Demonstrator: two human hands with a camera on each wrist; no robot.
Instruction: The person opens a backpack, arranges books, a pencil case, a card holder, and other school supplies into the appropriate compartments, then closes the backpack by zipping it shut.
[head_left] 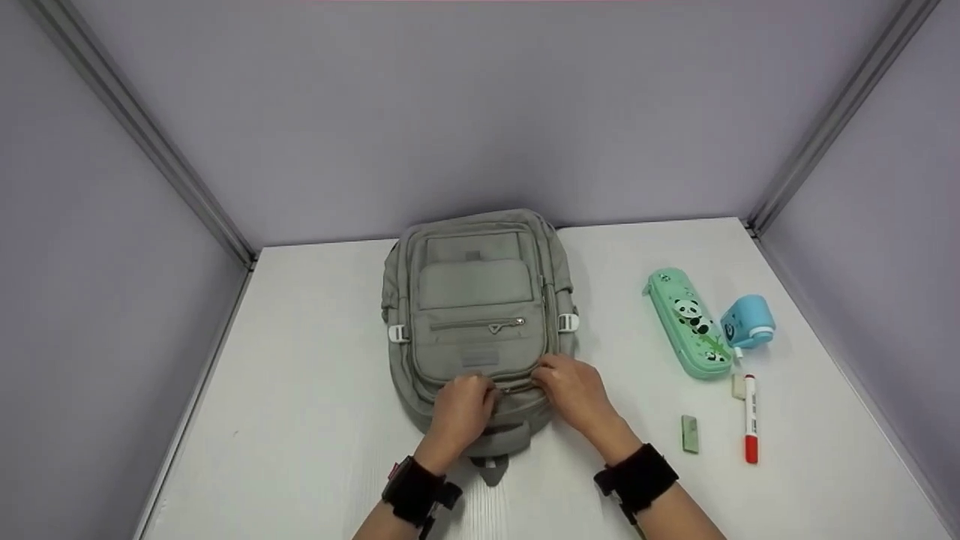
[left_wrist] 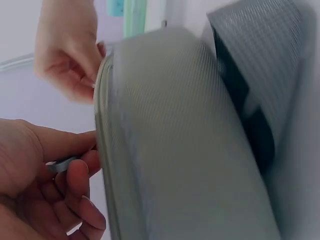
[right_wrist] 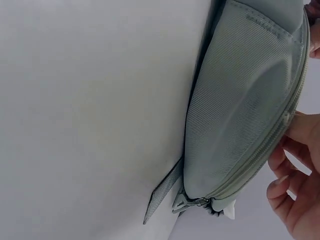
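A grey-green backpack (head_left: 474, 285) lies front side up on the white table, its top handle end toward me. My left hand (head_left: 461, 409) is at the zipper along the top edge. In the left wrist view that hand (left_wrist: 45, 185) pinches a grey zipper pull (left_wrist: 62, 164) between thumb and curled fingers. To its right, my right hand (head_left: 576, 390) grips the backpack's edge beside the same zipper. The right wrist view shows this hand (right_wrist: 300, 170) with thumb and fingers on the zipper edge (right_wrist: 260, 152); its fingertips are partly hidden behind the fabric.
Right of the backpack lies a mint-green panda pencil case (head_left: 688, 324). Beside it are a blue rounded object (head_left: 748, 321) with a white-rimmed end, a pale small block (head_left: 739, 386) and a red-capped marker (head_left: 751, 418). A small green block (head_left: 689, 434) lies nearer me. Grey walls (head_left: 480, 112) enclose the table.
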